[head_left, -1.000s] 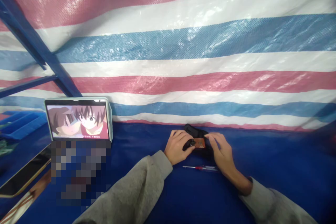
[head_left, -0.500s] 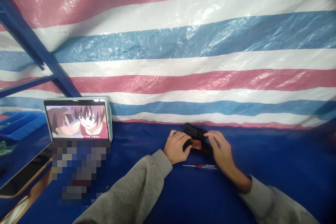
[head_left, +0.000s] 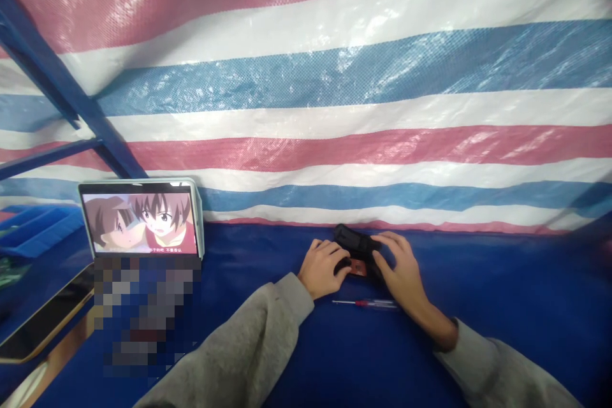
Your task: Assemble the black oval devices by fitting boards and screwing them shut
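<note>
My left hand (head_left: pixel 323 269) is closed on the left end of a black plastic housing, thumb and fingers round its edge. An orange-brown board (head_left: pixel 358 267) shows inside the housing, partly covered. Above the board lies a black plastic cover piece (head_left: pixel 352 240), slanting across the housing. My right hand (head_left: pixel 400 268) has its thumb and fingertips on the right end of this cover; its palm hides part of the housing. Just in front of the hands lies a screwdriver (head_left: pixel 370 303) with a clear and red handle, touched by neither hand.
At the left a tablet (head_left: pixel 139 220) in a pale case stands upright, showing a cartoon. A phone (head_left: pixel 50 312) lies by it, beside a blurred-out patch. Blue trays (head_left: pixel 43 229) are further left. A striped plastic sheet (head_left: pixel 335 76) hangs behind the blue table (head_left: pixel 363 363).
The black cover has come down nearer the board, covering more of it. My right thumb and fingers have shifted onto the cover's right end. The left hand stays put.
</note>
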Demonstrator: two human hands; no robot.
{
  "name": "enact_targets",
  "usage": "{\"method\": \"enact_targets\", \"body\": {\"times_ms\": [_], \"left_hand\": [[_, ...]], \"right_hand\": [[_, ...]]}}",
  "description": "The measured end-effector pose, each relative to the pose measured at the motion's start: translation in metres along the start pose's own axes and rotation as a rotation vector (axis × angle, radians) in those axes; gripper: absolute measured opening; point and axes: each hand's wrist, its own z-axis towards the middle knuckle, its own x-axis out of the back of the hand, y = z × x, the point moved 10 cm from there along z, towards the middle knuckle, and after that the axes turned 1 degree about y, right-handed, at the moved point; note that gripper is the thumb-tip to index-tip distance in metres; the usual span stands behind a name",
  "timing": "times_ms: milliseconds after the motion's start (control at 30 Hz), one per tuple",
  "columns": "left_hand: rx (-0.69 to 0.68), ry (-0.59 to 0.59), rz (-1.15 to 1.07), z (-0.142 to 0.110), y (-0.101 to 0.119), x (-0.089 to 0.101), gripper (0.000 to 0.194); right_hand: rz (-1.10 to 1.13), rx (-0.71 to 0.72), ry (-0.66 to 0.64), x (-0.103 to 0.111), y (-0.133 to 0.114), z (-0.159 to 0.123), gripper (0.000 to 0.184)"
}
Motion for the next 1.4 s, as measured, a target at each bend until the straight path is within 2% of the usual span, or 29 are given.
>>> {"method": "enact_targets", "body": {"times_ms": [200, 367, 467, 667, 800, 867, 933, 1033, 1133, 1267, 1333, 1400], "left_hand": [[0.056, -0.018, -0.015, 0.002, -0.009, -0.005, 0.018], [0.095, -0.031, -0.036, 0.003, -0.014, -0.005, 0.018], [0.096, -0.029, -0.047, 0.002, -0.013, -0.004, 0.018], [0.098, -0.006, -0.054, 0.003, -0.016, -0.004, 0.019], [0.089, 0.028, -0.073, 0.002, -0.016, -0.002, 0.02], [0.09, 0.079, -0.093, 0.001, -0.016, 0.004, 0.02], [0.109, 0.184, -0.119, -0.003, -0.017, 0.015, 0.025], [0.112, 0.322, -0.144, -0.007, -0.017, 0.03, 0.049], [0.043, 0.278, -0.141, -0.005, -0.01, 0.028, 0.066], [0.002, 0.23, -0.146, -0.003, -0.008, 0.023, 0.063], [0.009, 0.226, -0.15, -0.003, -0.008, 0.021, 0.063], [0.012, 0.205, -0.152, -0.003, -0.008, 0.019, 0.064]], "right_hand": [[-0.036, 0.001, -0.134, -0.017, 0.011, 0.004, 0.024], [-0.024, 0.018, -0.165, -0.019, 0.014, 0.006, 0.022], [-0.014, 0.035, -0.147, -0.017, 0.013, 0.007, 0.022], [-0.025, 0.03, -0.032, 0.001, 0.004, 0.01, 0.021], [0.066, 0.051, 0.039, 0.013, -0.006, 0.01, 0.02], [0.147, -0.004, 0.016, 0.013, -0.004, 0.012, 0.021], [0.236, -0.101, -0.037, 0.01, 0.003, 0.014, 0.024], [0.358, -0.211, -0.101, 0.007, 0.006, 0.018, 0.028], [0.434, -0.253, -0.153, 0.005, 0.003, 0.022, 0.03], [0.429, -0.279, -0.213, 0.004, 0.0, 0.025, 0.037], [0.323, -0.234, -0.216, 0.008, -0.002, 0.027, 0.038], [0.16, -0.073, -0.246, 0.011, -0.014, 0.029, 0.04]]}}
